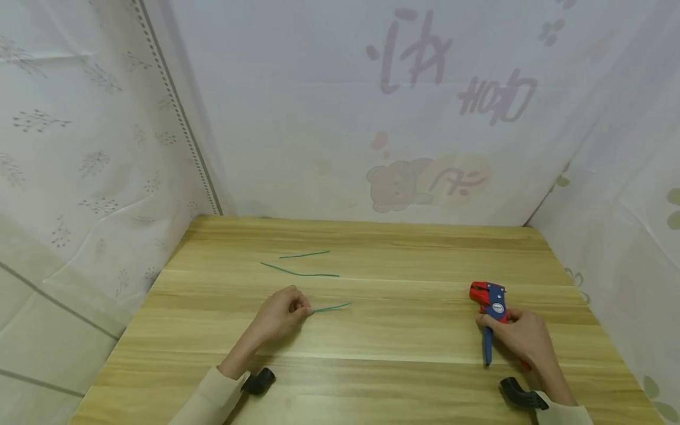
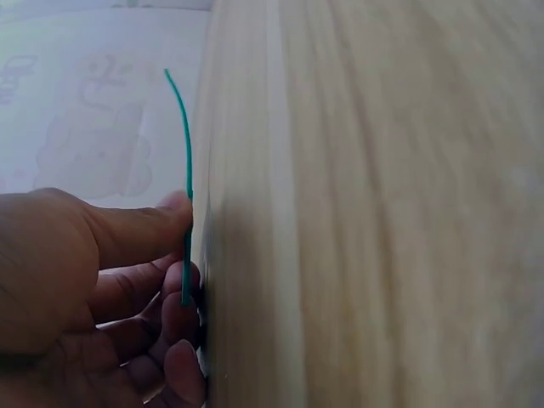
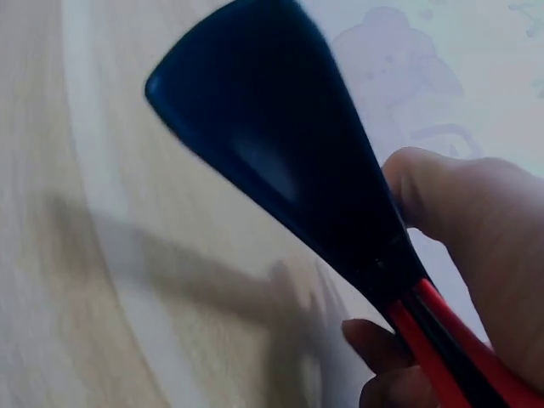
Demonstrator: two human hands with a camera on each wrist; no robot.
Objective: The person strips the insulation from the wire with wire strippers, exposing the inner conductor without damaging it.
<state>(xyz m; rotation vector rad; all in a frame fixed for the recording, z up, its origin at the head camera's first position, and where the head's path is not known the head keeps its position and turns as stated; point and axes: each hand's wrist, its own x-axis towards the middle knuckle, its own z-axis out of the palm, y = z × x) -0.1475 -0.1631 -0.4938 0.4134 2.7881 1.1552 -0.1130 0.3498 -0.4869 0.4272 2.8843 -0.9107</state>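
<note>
My left hand (image 1: 281,314) pinches a short green wire (image 1: 332,307) between thumb and fingertips, low over the table. In the left wrist view the wire (image 2: 186,140) curves up past the thumb, and its lower end shows against the fingers. On the right, my right hand (image 1: 523,337) grips a blue-and-red wire stripper (image 1: 495,300) with its red head pointing away from me. One blue handle (image 3: 263,144) fills much of the right wrist view, with thumb and fingers around the tool; its shadow falls on the table.
Two more green wires lie on the wooden table (image 1: 404,330) beyond my left hand: a shorter straight wire (image 1: 304,255) and a longer bent wire (image 1: 300,274). Printed cloth (image 1: 297,118) hangs along the table's back and sides.
</note>
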